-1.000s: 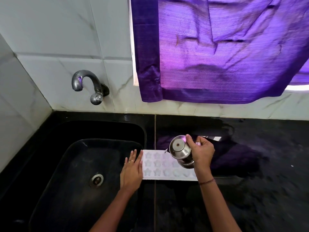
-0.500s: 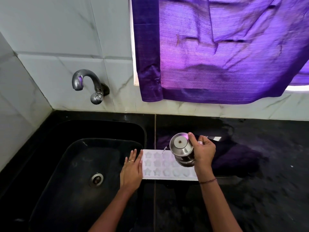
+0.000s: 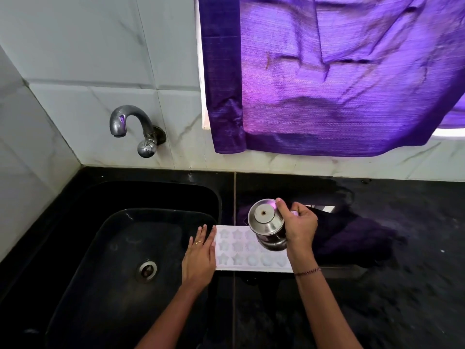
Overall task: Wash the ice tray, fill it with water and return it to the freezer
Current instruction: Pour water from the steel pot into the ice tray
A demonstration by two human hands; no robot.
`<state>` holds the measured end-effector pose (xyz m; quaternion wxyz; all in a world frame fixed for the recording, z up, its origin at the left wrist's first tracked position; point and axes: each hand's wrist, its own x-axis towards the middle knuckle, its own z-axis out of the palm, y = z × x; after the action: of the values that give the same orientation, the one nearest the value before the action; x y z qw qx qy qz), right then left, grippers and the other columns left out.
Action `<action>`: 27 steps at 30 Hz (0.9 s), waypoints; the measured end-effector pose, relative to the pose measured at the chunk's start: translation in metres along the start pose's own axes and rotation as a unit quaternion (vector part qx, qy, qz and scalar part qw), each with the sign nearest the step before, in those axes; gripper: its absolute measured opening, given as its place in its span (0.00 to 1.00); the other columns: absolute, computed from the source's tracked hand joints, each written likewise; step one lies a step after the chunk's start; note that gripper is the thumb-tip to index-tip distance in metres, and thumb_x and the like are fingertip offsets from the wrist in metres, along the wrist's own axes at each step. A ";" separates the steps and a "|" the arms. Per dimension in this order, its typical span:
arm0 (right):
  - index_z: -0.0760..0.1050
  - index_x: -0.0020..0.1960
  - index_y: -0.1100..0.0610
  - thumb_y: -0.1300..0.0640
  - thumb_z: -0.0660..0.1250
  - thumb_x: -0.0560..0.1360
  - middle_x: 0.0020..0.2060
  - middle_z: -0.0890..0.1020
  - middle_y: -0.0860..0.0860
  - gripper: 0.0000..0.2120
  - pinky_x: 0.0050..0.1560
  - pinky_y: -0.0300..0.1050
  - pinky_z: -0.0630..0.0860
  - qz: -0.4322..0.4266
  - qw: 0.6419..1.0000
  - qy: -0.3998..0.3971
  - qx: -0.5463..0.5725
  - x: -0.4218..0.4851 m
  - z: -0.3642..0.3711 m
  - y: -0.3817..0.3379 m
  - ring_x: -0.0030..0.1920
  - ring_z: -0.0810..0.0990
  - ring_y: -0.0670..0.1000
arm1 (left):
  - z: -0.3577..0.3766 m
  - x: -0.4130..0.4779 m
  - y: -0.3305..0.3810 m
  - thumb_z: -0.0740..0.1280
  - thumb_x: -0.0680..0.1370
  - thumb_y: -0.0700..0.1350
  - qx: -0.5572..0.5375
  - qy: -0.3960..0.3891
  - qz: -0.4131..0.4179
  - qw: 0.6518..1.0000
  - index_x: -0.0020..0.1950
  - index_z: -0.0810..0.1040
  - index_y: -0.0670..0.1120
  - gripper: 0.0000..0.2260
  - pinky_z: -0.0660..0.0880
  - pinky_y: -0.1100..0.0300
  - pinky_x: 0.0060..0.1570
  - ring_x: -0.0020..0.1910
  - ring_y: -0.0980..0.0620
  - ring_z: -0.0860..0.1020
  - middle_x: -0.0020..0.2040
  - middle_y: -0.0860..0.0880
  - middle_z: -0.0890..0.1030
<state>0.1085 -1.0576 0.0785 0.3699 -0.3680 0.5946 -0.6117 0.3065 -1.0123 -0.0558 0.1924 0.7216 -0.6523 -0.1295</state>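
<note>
A white ice tray (image 3: 239, 250) with star and round moulds lies flat on the black counter, just right of the sink. My left hand (image 3: 200, 255) rests with straight fingers against the tray's left end. My right hand (image 3: 299, 226) grips a small steel pot (image 3: 268, 226), tipped steeply over the tray's right half with its base turned toward the camera. The pot and hand hide the tray's right end.
A black sink (image 3: 120, 260) with a steel drain (image 3: 147, 270) lies to the left, below a wall tap (image 3: 136, 129). A dark purple cloth (image 3: 352, 238) lies on the wet black counter (image 3: 402, 285) behind the tray. A purple curtain (image 3: 339, 71) hangs above.
The steel pot has tipped further, its base turning up toward the camera, and shifted slightly right over the tray. My left hand has stayed at the tray's left end.
</note>
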 end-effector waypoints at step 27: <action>0.59 0.25 0.54 0.60 0.74 0.69 0.22 0.62 0.47 0.25 0.28 0.39 0.62 0.013 1.000 -0.014 0.009 -0.012 0.013 -0.006 0.26 0.60 0.45 | -0.001 -0.001 0.001 0.33 0.75 0.56 -0.004 0.005 0.000 1.000 0.76 0.55 0.52 0.31 0.42 0.61 0.73 0.76 0.56 0.50 0.77 0.50 0.56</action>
<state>0.1251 -1.0529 0.0849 0.3896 -0.3657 0.5888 -0.6064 0.3060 -1.0109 -0.0548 0.1990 0.7215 -0.6507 -0.1283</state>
